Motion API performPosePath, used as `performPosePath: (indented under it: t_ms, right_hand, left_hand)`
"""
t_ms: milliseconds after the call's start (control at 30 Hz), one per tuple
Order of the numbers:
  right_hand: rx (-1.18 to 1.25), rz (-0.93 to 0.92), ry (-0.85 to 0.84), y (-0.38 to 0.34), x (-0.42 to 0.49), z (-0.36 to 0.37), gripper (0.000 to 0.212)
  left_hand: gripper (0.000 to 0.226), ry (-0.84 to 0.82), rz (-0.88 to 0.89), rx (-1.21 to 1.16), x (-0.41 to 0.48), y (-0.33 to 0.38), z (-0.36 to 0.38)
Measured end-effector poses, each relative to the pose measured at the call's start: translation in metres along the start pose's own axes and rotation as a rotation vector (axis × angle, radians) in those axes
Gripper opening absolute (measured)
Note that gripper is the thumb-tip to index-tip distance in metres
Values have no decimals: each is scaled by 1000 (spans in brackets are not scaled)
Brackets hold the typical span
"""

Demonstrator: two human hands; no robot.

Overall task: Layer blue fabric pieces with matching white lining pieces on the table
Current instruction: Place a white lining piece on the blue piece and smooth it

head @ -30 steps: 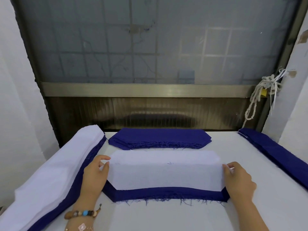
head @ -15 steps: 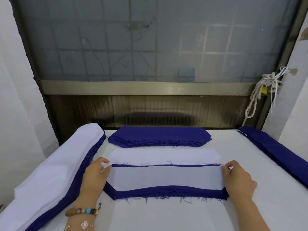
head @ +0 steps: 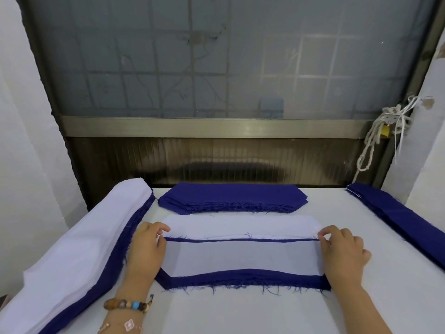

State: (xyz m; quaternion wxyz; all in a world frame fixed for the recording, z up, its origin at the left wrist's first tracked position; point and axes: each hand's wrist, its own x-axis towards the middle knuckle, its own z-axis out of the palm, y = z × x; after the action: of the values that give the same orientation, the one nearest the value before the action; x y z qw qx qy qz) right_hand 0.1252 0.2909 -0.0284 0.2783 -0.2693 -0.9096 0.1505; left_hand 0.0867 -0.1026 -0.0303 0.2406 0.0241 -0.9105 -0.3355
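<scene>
While left hand (head: 147,251) and right hand (head: 342,254) pinch its far corners, white lining piece (head: 240,256) covers blue fabric piece (head: 240,277).
Both lie midway across the table (head: 240,314), toward its front edge, before a blue stack (head: 231,196).

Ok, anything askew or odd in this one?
The white lining lies offset on the blue piece: a wide blue band shows along the near edge, only a sliver at the far one. Edges frayed.
</scene>
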Motion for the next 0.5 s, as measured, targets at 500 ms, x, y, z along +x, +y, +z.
performPosePath:
  t_ms: [500]
  right_hand:
    - [127, -463, -469, -97, 29, 45, 21]
  left_hand:
    - [31, -286, 261, 244, 44, 71, 81]
